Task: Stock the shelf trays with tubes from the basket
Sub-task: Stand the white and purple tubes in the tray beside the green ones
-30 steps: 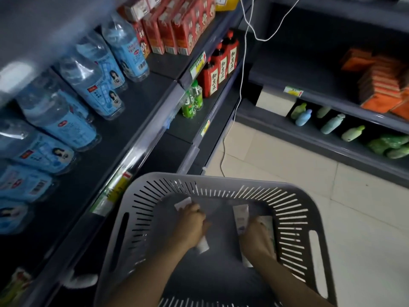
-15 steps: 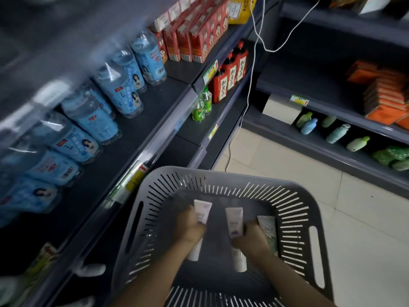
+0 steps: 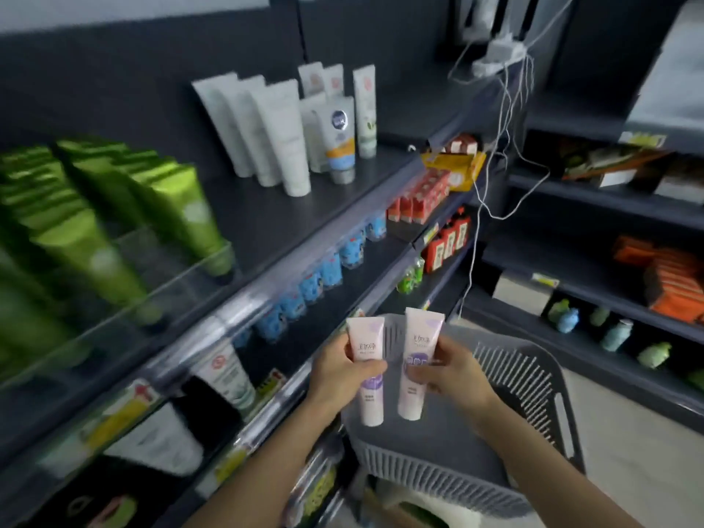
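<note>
Tubes (image 3: 419,339) are upright just above the basket (image 3: 541,362), one gripped by the left hand (image 3: 335,379), one pinched by the right hand (image 3: 455,379), mid-carry, and next likely need slotting into a shelf tray (image 3: 114,314).

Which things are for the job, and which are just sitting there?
For the job: left hand holding first pink tube; right hand holding second pink tube; grey basket; clear shelf tray.
Just sitting there: water bottles; red cartons; white cables; orange packs.
</note>
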